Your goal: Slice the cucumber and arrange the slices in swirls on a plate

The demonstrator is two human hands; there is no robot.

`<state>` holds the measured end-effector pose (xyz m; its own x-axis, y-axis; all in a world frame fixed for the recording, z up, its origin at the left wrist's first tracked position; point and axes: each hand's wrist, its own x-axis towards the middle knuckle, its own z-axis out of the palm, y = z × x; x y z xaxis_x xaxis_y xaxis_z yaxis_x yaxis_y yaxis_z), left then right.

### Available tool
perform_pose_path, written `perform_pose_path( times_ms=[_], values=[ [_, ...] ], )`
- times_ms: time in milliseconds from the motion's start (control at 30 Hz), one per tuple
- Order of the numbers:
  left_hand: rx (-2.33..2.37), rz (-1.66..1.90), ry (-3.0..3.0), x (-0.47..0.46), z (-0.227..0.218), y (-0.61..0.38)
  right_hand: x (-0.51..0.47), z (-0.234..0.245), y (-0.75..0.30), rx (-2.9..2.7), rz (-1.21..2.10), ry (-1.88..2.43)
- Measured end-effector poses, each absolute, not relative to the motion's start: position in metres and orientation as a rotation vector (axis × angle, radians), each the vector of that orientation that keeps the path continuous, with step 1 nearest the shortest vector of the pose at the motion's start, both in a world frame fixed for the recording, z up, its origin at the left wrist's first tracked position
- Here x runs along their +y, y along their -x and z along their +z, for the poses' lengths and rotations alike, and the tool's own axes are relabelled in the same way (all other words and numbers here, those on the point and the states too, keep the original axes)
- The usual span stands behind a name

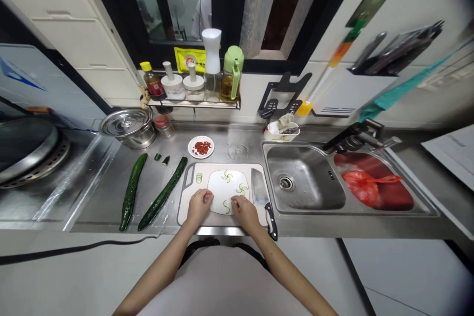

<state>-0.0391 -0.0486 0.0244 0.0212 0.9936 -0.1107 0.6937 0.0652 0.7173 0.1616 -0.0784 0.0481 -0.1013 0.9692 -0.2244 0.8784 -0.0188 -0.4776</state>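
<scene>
A white square plate [218,187] lies on a pale cutting board [190,212]. Thin cucumber slices [242,189] are laid on it in small curved, petal-like patterns; the one nearest me has fewer pieces. My left hand [200,203] is at the plate's left edge, fingertips pinched together. At the lower right of the plate, my right hand [244,210] has its thumb and fingers closed beside the nearest pattern. Whatever either pinch holds is too small to make out. A short stack of cucumber slices [199,177] sits on the board's left side. Along its right side rests a kitchen knife [260,187].
Two whole cucumbers [132,192] and cut end pieces [166,160] lie left of the board. Behind it stands a small dish [201,147] of chopped red bits. A double sink [305,177] is at right, with a red plastic bag [361,186]. A lidded pot [129,128] stands back left.
</scene>
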Motion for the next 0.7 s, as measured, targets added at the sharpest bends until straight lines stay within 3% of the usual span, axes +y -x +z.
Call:
perform_pose_path(
  times_ms=[300, 700],
  values=[
    [2.134, 0.555, -1.445, -0.020, 0.026, 0.069, -0.074, 0.053, -0.166, -1.936, 0.786, 1.827],
    [2.265, 0.347, -1.537, 0.002, 0.019, 0.060, -0.070, 0.056, -0.172, -1.877, 0.782, 1.780]
  ],
)
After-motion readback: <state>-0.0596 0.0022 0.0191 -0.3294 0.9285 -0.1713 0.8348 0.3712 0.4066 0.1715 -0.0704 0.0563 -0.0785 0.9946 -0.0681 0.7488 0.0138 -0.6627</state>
